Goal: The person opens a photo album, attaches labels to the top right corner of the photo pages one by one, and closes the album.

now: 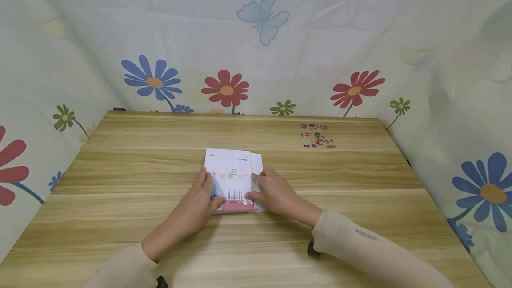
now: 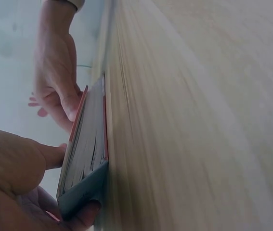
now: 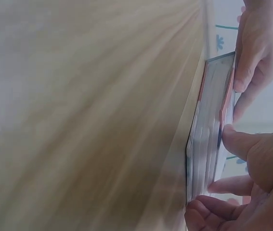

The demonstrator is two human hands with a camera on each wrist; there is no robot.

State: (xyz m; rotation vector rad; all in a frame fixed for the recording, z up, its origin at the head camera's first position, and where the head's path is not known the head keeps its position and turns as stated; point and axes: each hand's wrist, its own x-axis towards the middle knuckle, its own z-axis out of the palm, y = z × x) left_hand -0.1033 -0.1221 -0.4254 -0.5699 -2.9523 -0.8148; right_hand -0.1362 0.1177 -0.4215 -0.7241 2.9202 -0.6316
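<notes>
A thick hardcover book [image 1: 234,179] lies flat on the wooden table, its white cover printed with small trees and a red band along the near edge. My left hand [image 1: 196,201] grips its left side, thumb over the cover; in the left wrist view the fingers [image 2: 85,214] curl round the blue-grey spine. My right hand [image 1: 278,192] holds the opposite side, with its thumb [image 3: 237,139] on the cover's edge and the other fingers at the page edges. A whitish strip sticks out past the cover on the right. The inner pages are hidden from above.
A clear sheet of small colourful stickers [image 1: 318,137] lies at the back right of the wooden table [image 1: 140,177]. Behind and beside the table hangs a pale curtain [image 1: 192,21] printed with flowers and a butterfly.
</notes>
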